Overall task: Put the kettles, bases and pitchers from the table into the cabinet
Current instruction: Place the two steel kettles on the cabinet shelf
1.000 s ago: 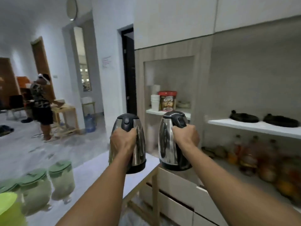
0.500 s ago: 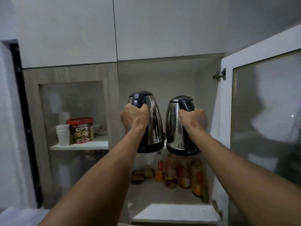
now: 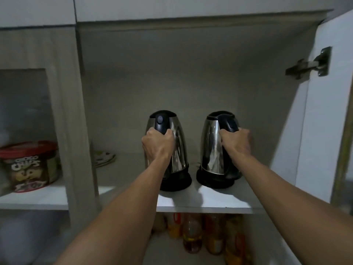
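Two steel kettles with black lids and handles stand side by side on black round bases on the white cabinet shelf [image 3: 200, 204]. My left hand [image 3: 157, 145] is closed around the handle of the left kettle [image 3: 176, 150], which sits on the left base [image 3: 177, 181]. My right hand [image 3: 236, 142] grips the handle of the right kettle [image 3: 212, 148] on the right base [image 3: 212, 181]. Both kettles tilt slightly. My forearms hide part of each base.
The cabinet door [image 3: 324, 111] stands open at the right with its hinge [image 3: 309, 64] showing. A stack of plates [image 3: 104, 157] lies at the shelf's left. A red-lidded cereal tub [image 3: 30, 167] sits in the left niche. Several bottles [image 3: 193, 234] fill the shelf below.
I turned from the room to the cabinet and came close. Both kettles, held in the air before, have come down onto the black bases on the shelf.
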Demonstrator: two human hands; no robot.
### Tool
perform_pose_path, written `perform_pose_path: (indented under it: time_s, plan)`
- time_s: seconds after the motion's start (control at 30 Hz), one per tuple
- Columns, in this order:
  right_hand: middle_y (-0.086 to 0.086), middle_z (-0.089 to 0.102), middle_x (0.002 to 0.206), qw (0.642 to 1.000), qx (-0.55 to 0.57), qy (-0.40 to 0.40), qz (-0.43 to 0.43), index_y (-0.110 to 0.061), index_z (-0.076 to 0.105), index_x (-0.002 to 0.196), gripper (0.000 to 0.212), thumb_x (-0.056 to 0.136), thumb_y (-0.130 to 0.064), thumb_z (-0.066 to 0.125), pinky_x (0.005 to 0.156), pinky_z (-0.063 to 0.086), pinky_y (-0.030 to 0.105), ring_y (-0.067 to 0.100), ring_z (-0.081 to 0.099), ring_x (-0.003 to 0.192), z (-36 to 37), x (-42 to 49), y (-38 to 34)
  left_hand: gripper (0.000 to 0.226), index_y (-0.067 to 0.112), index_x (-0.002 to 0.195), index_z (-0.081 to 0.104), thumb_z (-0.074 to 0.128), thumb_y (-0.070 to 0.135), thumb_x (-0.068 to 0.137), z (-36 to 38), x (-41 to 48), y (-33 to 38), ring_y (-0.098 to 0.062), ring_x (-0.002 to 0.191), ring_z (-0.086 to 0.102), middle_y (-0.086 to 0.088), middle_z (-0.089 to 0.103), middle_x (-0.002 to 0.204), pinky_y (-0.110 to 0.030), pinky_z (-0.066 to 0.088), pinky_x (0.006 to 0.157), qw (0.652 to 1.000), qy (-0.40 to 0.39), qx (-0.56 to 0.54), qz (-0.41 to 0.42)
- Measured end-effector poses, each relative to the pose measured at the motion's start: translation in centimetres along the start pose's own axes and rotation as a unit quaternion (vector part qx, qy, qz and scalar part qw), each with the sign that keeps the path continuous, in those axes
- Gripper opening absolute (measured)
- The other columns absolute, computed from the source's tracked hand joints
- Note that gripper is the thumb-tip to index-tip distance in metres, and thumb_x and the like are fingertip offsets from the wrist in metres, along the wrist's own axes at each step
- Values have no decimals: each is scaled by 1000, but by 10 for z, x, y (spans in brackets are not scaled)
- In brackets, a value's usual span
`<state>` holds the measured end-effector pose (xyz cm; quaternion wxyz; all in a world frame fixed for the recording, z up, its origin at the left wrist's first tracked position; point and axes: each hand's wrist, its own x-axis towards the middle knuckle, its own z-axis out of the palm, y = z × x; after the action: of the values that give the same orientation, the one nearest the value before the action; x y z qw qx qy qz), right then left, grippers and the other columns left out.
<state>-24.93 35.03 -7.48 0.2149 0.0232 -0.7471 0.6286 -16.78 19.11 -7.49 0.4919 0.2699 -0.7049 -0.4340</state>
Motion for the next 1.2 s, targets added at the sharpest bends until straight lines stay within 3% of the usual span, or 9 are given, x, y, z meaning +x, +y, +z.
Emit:
perform_pose_path:
  time_s: [0.13,0.23,0.33,0.5,0.57,0.73,0.87,1.1,1.2]
  plan:
    - [10,75,72,1000,1,-9,22,-13,75,76,41,53,-42,57,77,61,44,34,74,76,39,43,38,29,3,97,66,62,30,86,42,23,-30,-17,63,50,-9,66,89,-22,36,49,999,-29,19,-15]
    - [7,70,58,999,16,-17,39,-10,73,75,26,67,-32,62,57,60,34,24,71,55,45,49,42,27,2,95,64,61,27,87,61,36,-42,-16,59,46,-10,63,86,-21,29,45,999,-39,22,-26]
    - [7,62,46,998,-5,-29,48,-6,65,64,22,77,-23,63,44,48,25,18,59,37,47,55,38,30,-2,92,66,59,27,87,72,45,-44,-24,62,54,-15,65,86,-24,36,52,997,-56,28,-33]
    - [10,62,51,999,-18,-37,36,-4,63,67,26,80,-26,66,40,47,25,20,57,36,52,67,38,24,1,75,61,58,22,87,82,53,-40,-32,70,59,-17,66,83,-30,40,59,995,-81,41,-27]
    - [13,65,58,999,-18,-39,28,-3,63,70,26,82,-26,67,43,52,28,24,61,44,50,67,37,20,3,76,59,56,19,87,80,49,-39,-35,77,64,-19,68,89,-31,41,60,995,-80,47,-23]
    - [11,66,66,998,-39,-47,9,-7,64,74,21,76,-28,66,41,48,27,29,65,51,52,52,46,29,1,108,61,55,22,89,69,35,-37,-38,102,63,-19,66,110,-37,48,76,997,-48,54,-38]
    - [16,70,69,998,-44,-44,-6,-6,67,71,27,69,-33,62,64,62,43,38,71,67,51,39,50,31,4,112,60,55,21,87,56,15,-39,-38,108,61,-18,65,115,-38,49,84,997,-27,53,-44]
    - [15,74,76,998,-38,-43,20,-11,70,82,30,63,-32,61,69,62,51,37,73,72,48,32,54,33,5,116,58,57,20,86,50,5,-46,-38,107,62,-18,65,116,-37,49,86,998,-21,30,-42]
    - [15,74,76,996,-71,-44,32,-10,72,82,28,62,-25,62,71,63,46,37,74,74,47,23,60,33,5,114,57,60,21,84,48,5,-53,-38,102,63,-18,66,111,-40,52,84,998,-38,31,-33]
